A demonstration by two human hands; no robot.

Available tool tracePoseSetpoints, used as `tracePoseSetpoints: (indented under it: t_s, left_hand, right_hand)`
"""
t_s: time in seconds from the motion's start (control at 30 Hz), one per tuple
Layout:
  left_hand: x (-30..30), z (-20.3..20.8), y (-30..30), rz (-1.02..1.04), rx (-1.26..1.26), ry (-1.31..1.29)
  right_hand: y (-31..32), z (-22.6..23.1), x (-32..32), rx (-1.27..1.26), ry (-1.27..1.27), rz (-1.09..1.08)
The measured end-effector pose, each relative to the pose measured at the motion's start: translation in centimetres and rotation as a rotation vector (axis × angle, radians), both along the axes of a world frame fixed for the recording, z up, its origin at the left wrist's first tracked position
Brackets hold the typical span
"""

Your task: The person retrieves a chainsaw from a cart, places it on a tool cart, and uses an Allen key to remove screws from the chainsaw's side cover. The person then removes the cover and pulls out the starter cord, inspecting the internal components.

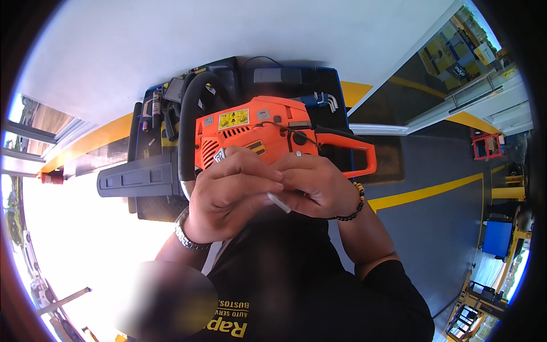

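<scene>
My left hand [228, 191] and my right hand [319, 185] meet fingertip to fingertip in front of the chainsaw. Both are closed in a pinch. A short, thin, whitish strip or tube [280, 203] pokes out below the left fingertips, beside the right thumb; its kind is too small to make out. What else lies between the fingertips is hidden. Behind my hands rests the orange chainsaw [290, 111] with a black front handle [189, 114] and an orange rear handle [370, 158]. A dark grey bar cover [137, 178] sticks out to the left.
Under the chainsaw is a dark, blue-edged work surface [336, 80]. It also bears a set of hex keys [325, 101], a grey box-like object [277, 75] and several small tools at left. A white wall [228, 28] rises behind. A blue bin [497, 237] stands far right.
</scene>
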State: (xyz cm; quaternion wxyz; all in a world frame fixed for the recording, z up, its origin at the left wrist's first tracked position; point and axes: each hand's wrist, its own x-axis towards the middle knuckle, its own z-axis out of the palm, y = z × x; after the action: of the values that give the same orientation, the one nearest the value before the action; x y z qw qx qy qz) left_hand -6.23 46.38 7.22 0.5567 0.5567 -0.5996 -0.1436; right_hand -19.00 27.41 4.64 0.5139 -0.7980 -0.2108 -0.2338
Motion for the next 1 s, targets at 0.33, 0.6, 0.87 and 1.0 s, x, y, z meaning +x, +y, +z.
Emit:
tracePoseSetpoints:
  t_s: [0.33,0.6,0.87,1.0]
  left_hand:
    - [-2.0,-0.2,-1.4,0.057,-0.026,0.118]
    - [-1.7,-0.7,-0.1,0.127,0.033,0.062]
    - [-2.3,0.0,-1.2,0.179,-0.009,-0.032]
    - [-1.7,-0.6,0.0,0.093,0.020,0.013]
  right_hand:
    - [0.5,-1.8,-0.7,-0.020,-0.008,-0.162]
    - [0.9,-0.4,-0.8,-0.028,0.147,-0.167]
    - [1.4,-2.1,-1.2,-0.123,0.040,-0.255]
    - [1.8,-2.0,-1.3,-0.100,0.053,-0.220]
